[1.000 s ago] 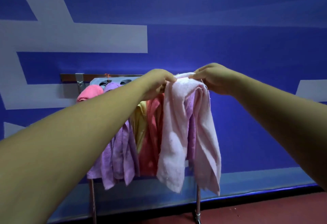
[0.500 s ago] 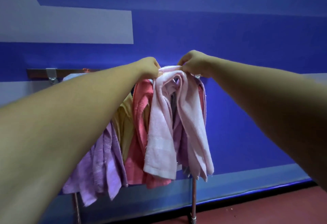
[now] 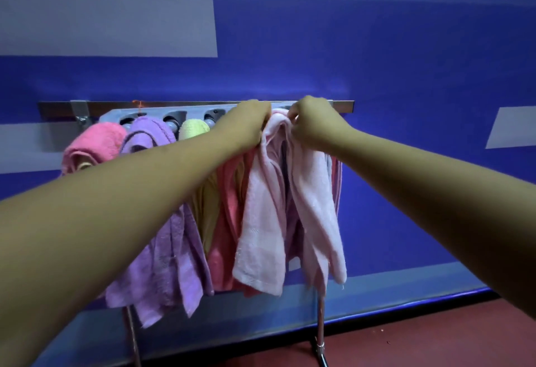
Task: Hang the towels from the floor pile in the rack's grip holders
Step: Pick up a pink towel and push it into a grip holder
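the rack (image 3: 58,107) stands on the dark red floor (image 3: 435,340) in front of the blue wall (image 3: 377,56), on thin metal legs (image 3: 320,323). a grey holder strip (image 3: 194,111) runs along its top bar. from the strip hang, left to right, a bright pink towel (image 3: 92,146), a purple towel (image 3: 162,253), a yellow towel (image 3: 193,130), a coral towel (image 3: 229,221) and a pale pink towel (image 3: 261,221), packed close together.

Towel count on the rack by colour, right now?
pink towel: 1
purple towel: 1
yellow towel: 1
coral towel: 1
pale pink towel: 1
Total: 5 in plain view; any others behind the pale pink towel are mostly hidden.
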The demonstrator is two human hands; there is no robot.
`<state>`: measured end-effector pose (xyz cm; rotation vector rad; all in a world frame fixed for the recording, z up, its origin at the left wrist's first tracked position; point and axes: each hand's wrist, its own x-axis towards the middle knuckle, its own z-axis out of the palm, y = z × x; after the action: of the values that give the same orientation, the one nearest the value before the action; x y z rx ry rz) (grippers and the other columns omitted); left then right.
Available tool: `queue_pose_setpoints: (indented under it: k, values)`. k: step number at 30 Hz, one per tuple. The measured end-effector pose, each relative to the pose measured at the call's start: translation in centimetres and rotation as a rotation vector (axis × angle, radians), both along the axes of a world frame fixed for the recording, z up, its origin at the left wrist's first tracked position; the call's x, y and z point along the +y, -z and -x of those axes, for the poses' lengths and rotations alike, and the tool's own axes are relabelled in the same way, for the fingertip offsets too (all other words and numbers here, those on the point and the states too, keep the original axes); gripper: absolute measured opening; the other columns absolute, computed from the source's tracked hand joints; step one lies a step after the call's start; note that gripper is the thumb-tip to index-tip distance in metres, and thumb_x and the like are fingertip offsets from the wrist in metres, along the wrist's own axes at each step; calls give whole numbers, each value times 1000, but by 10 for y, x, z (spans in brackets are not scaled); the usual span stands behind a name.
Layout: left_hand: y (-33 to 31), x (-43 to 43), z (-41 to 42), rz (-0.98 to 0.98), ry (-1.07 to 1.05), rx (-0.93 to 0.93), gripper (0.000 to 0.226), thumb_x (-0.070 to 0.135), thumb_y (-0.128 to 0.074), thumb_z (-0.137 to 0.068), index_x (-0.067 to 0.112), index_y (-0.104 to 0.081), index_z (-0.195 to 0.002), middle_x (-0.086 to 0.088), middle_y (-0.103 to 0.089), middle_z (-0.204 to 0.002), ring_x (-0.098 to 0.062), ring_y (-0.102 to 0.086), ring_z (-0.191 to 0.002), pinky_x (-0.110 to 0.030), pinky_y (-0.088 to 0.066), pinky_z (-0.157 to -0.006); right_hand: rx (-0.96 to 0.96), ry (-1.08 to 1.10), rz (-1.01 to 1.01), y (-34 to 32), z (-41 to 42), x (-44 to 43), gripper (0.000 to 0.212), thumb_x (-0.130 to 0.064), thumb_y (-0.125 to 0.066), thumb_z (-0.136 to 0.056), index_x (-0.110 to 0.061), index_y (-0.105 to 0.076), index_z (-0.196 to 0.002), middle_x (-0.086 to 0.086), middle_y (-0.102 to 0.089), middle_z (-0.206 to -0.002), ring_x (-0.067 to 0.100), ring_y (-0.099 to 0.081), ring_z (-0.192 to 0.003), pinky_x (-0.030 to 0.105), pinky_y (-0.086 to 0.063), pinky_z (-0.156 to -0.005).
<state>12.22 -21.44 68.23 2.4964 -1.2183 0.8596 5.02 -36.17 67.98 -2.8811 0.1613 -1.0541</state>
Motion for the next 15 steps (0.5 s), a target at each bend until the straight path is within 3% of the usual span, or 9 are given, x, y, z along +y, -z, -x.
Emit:
queue_pose_setpoints:
  k: [2, 4, 7, 10, 13, 15]
  values:
    - [2, -4, 11, -26, -36, 25, 15, 15, -55, -93, 6, -60, -104, -17, -64, -108, -37, -59, -104, -43, -47, -80, 7, -49, -92, 10, 3, 1, 18, -15, -50, -91, -6, -66, -89, 11, -61, -84, 30, -52, -80, 29, -36, -59]
    - [5, -9, 19, 6, -91, 85, 20, 14, -52, -92, 7, -58, -110, -16, -63, -116, -36, -58, -109, -40, -47, -79, -22, -125, -218, 21, 7, 0, 17, -8, -52, -88, -14, -68, -92, 3, -57, -83, 20, -46, -81, 12, -31, -53]
    - [11, -11, 25, 47, -122, 192, 26, 14, -49, -93, 8, -53, -118, -18, -59, -123, -35, -55, -112, -31, -34, -72, -64, -342, -528, 35, 10, 2, 35, 3, -49, -84, -13, -70, -106, -7, -60, -84, 4, -53, -77, 6, -35, -62]
    - [19, -9, 27, 108, -74, 328, 28, 13, -47, -93, 8, -50, -120, -20, -61, -118, -35, -55, -108, -31, -29, -69, -41, -450, -822, 44, 7, 1, 40, 1, -49, -76, -13, -66, -110, -5, -69, -96, 7, -64, -89, 19, -47, -77]
    - [26, -15, 30, 229, -36, 552, 45, 14, -47, -94, 11, -38, -139, -12, -59, -118, -30, -58, -108, -32, -36, -71, 9, -481, -913, 48, -2, -10, 60, -15, -49, -59, -16, -66, -117, 8, -71, -108, 26, -68, -103, 38, -53, -83]
    - [34, -20, 34, 331, -21, 672, 62, 23, -53, -92, 14, -28, -148, -7, -54, -124, -26, -56, -113, -31, -39, -79, 23, -483, -921, 51, -2, -14, 62, -9, -52, -62, -17, -63, -122, 10, -70, -111, 23, -68, -102, 38, -54, -84]
